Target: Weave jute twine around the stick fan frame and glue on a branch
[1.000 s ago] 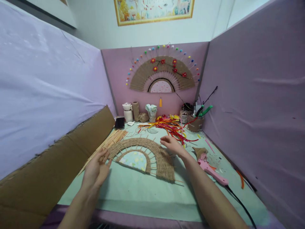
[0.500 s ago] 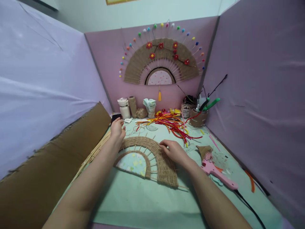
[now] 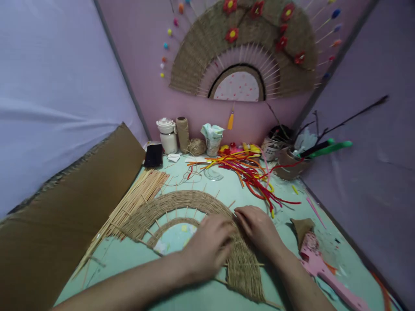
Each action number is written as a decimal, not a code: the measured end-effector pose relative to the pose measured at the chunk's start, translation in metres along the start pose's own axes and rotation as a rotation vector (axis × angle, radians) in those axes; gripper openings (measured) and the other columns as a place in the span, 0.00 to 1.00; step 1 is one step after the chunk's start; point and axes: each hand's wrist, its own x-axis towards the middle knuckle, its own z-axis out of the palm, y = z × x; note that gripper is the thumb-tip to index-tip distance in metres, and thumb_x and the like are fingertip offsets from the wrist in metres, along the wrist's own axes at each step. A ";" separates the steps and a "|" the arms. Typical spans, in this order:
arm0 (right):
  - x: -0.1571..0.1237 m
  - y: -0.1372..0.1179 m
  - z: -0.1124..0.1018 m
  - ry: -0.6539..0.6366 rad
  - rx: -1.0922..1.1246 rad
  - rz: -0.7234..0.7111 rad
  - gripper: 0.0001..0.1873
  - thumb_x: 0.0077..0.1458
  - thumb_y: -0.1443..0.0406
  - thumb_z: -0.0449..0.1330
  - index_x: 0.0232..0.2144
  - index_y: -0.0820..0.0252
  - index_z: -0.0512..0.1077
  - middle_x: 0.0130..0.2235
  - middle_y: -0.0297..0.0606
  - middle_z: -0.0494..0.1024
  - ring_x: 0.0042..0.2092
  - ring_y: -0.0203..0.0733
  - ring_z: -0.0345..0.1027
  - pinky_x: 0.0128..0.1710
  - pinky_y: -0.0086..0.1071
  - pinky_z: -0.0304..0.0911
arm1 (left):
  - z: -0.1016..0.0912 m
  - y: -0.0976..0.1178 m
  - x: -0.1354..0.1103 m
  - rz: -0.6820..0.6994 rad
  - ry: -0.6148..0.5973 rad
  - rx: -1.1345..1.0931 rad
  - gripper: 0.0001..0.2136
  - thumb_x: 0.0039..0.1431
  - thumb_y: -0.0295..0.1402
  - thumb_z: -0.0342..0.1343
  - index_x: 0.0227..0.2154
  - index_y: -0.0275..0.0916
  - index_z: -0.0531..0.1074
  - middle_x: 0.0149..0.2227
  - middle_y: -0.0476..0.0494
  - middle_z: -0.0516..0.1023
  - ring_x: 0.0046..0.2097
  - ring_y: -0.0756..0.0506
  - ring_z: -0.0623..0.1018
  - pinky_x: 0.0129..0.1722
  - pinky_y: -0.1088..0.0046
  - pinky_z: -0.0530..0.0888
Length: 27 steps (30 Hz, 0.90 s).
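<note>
Biggest thing here is the table [image 3: 194, 298], covered in pale green. A long cardboard wall [image 3: 78, 207] runs up its left side, and a big finished-looking fan [image 3: 256, 30] with red flowers hangs on the pink panel at the back.

The thing being worked on is the smaller woven fan [image 3: 194, 199], flat on the table right in front of the person, its stick ends poking out past the outer edge. Its left end overlaps a bundle of thin sticks [image 3: 139, 194].

Both of the 2 hands are over on the fan's right half. The left hand [image 3: 210, 244] is above the weave with its fingers curled in, kinda blurry, so I can't tell if they're pinching anything. The right hand [image 3: 259, 226] is at the outer edge, fingertips bunched close together; can't tell whether there's a strand or stick between them.

Then there's a pile of red, orange and yellow fuzzy stems [image 3: 240, 164], a pink glue gun [image 3: 319, 265] off to the right, a white-lidded jar [image 3: 168, 140], a twine ball [image 3: 196, 147] and a clear protractor [image 3: 213, 174].
</note>
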 end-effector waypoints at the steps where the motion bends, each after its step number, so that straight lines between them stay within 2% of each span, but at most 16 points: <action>1: 0.000 0.002 0.001 0.002 0.005 -0.014 0.12 0.62 0.64 0.49 0.35 0.59 0.72 0.33 0.40 0.77 0.35 0.43 0.69 0.39 0.36 0.61 | 0.010 0.001 -0.008 0.030 -0.118 0.117 0.18 0.53 0.30 0.56 0.49 0.41 0.70 0.54 0.37 0.70 0.58 0.38 0.64 0.60 0.52 0.55; 3: -0.001 0.006 0.001 0.020 0.016 -0.038 0.11 0.62 0.65 0.50 0.37 0.60 0.71 0.33 0.40 0.77 0.35 0.42 0.69 0.38 0.36 0.62 | 0.022 -0.002 -0.018 0.021 -0.220 0.294 0.21 0.57 0.37 0.53 0.54 0.38 0.65 0.60 0.34 0.63 0.62 0.36 0.57 0.62 0.50 0.50; 6: 0.000 0.012 0.000 0.076 0.028 -0.066 0.09 0.61 0.65 0.51 0.38 0.61 0.71 0.32 0.40 0.76 0.34 0.41 0.69 0.37 0.35 0.63 | 0.025 -0.010 -0.020 -0.018 -0.255 0.432 0.23 0.60 0.42 0.48 0.56 0.37 0.61 0.62 0.33 0.60 0.64 0.36 0.55 0.62 0.53 0.52; 10: 0.000 0.019 -0.002 0.129 0.033 -0.073 0.08 0.60 0.65 0.53 0.39 0.60 0.70 0.33 0.39 0.77 0.35 0.41 0.70 0.36 0.34 0.65 | 0.024 -0.014 -0.018 0.039 -0.290 0.503 0.25 0.60 0.46 0.47 0.56 0.37 0.61 0.62 0.33 0.59 0.64 0.36 0.55 0.62 0.53 0.52; 14: 0.001 0.017 -0.005 0.167 0.041 -0.077 0.08 0.60 0.65 0.53 0.38 0.60 0.71 0.34 0.39 0.77 0.35 0.41 0.71 0.37 0.34 0.66 | 0.023 -0.009 -0.020 0.031 -0.278 0.527 0.24 0.61 0.45 0.45 0.57 0.37 0.59 0.63 0.36 0.58 0.64 0.38 0.54 0.63 0.55 0.49; 18: 0.000 0.002 -0.008 0.166 0.110 -0.102 0.08 0.60 0.64 0.52 0.37 0.60 0.71 0.32 0.39 0.77 0.34 0.40 0.71 0.35 0.33 0.65 | 0.023 -0.003 -0.022 0.026 -0.264 0.540 0.25 0.62 0.46 0.44 0.57 0.36 0.59 0.63 0.36 0.58 0.64 0.39 0.54 0.63 0.55 0.48; 23: -0.006 -0.031 -0.016 0.107 0.316 -0.174 0.08 0.61 0.67 0.52 0.39 0.59 0.71 0.32 0.38 0.76 0.34 0.40 0.69 0.35 0.33 0.64 | 0.028 0.000 -0.021 -0.006 -0.232 0.553 0.28 0.58 0.48 0.48 0.57 0.37 0.59 0.60 0.35 0.63 0.63 0.40 0.58 0.63 0.56 0.47; 27: -0.012 -0.054 -0.026 0.085 0.509 -0.261 0.09 0.60 0.70 0.51 0.39 0.58 0.70 0.33 0.38 0.76 0.35 0.40 0.69 0.37 0.34 0.64 | 0.032 0.002 -0.020 -0.082 -0.238 0.573 0.28 0.56 0.43 0.51 0.59 0.42 0.57 0.59 0.40 0.65 0.62 0.40 0.60 0.63 0.54 0.48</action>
